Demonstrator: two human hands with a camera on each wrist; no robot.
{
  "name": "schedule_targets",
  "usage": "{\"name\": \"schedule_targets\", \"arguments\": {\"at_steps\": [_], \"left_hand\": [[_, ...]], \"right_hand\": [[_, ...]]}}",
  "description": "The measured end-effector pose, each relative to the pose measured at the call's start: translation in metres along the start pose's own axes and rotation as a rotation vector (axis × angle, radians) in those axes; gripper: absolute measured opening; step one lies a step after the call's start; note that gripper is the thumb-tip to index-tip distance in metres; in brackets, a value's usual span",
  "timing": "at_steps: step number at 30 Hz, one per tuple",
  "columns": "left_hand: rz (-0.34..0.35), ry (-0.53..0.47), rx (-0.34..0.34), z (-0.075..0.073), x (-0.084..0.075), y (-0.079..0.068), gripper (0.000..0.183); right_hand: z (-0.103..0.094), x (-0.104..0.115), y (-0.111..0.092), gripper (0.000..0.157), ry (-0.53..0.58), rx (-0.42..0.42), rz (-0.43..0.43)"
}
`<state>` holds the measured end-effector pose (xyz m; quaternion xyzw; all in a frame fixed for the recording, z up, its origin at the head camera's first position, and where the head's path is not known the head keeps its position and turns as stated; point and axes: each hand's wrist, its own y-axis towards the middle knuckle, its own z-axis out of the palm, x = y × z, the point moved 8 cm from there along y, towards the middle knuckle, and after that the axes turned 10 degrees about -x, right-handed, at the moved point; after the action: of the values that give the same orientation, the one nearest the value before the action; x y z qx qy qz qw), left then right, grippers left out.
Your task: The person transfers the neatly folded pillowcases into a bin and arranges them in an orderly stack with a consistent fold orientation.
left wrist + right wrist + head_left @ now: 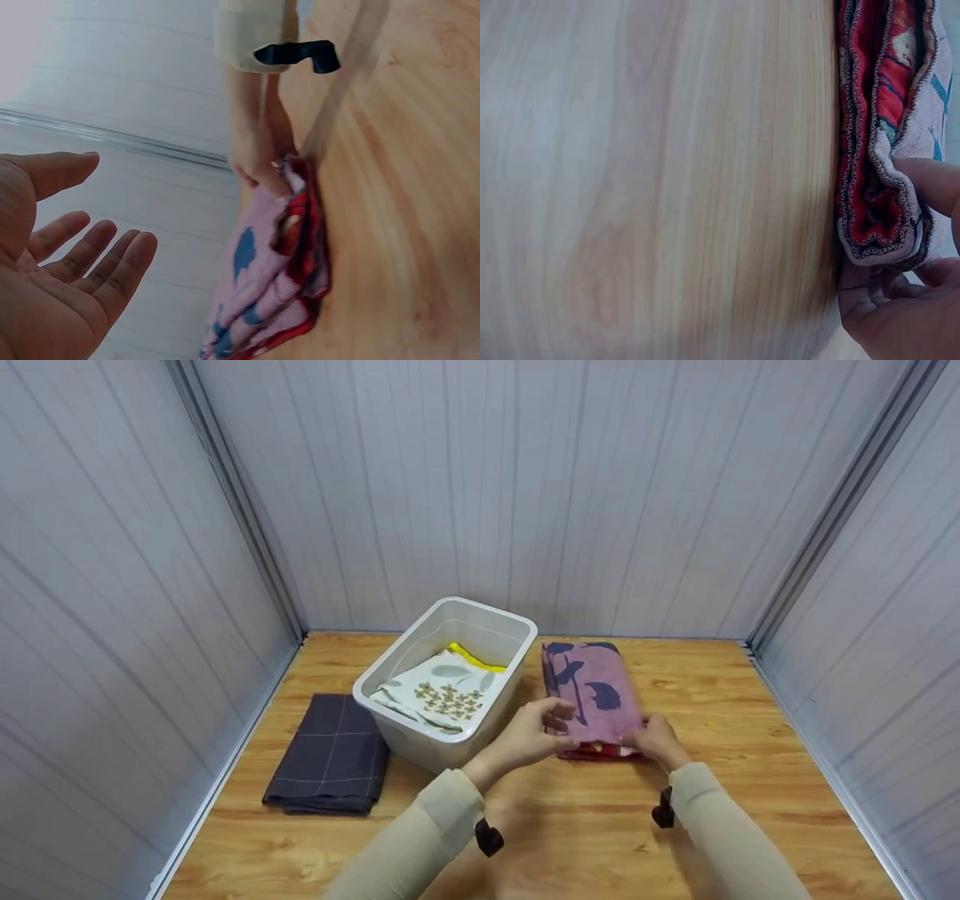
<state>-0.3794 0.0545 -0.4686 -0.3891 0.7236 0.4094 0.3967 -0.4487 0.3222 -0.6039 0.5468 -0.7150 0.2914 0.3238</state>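
Note:
A folded pink cloth (600,690) with dark blue leaf-like shapes lies on the table right of the basin, its red inner layers showing at the near edge. At its near right corner my right hand (658,741) pinches the layers. In the right wrist view, the thumb (928,180) is over the top layer and the fingers (866,292) are curled under the stitched edges. My left hand (529,733) hovers by the near left edge of the cloth. In the left wrist view its fingers (112,277) are loosely spread and the palm holds nothing.
A white plastic basin (499,624) stands left of the pink cloth. Inside it is a white cloth (450,690) with a flower print and a yellow edge. A dark checked folded cloth (328,754) lies further left. Pale panel walls (480,495) enclose the wooden table (600,840).

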Motion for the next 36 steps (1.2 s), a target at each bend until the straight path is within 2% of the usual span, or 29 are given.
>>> {"name": "schedule_targets", "arguments": {"at_steps": [8,13,18,23,30,36], "left_hand": [[-0.089,0.020,-0.040,0.012,0.050,0.001,0.049],[-0.128,0.044,-0.049,0.014,0.070,0.003,0.050],[-0.166,0.050,-0.064,0.013,0.079,0.003,0.049],[-0.194,0.032,-0.081,0.012,0.085,0.002,0.051],[-0.159,0.059,-0.089,0.011,0.083,0.003,0.053],[-0.116,0.099,-0.063,0.011,0.079,0.006,0.052]], "right_hand": [[0.000,0.004,-0.005,0.059,0.025,-0.003,-0.044],[-0.002,0.009,-0.007,0.064,0.017,-0.016,-0.054],[-0.006,0.012,-0.008,0.075,-0.009,-0.026,-0.062],[-0.012,0.012,-0.010,0.072,-0.032,-0.020,-0.082],[-0.030,0.019,-0.013,0.056,-0.051,0.000,-0.170],[-0.045,0.026,-0.017,0.061,0.001,0.035,-0.169]]}}
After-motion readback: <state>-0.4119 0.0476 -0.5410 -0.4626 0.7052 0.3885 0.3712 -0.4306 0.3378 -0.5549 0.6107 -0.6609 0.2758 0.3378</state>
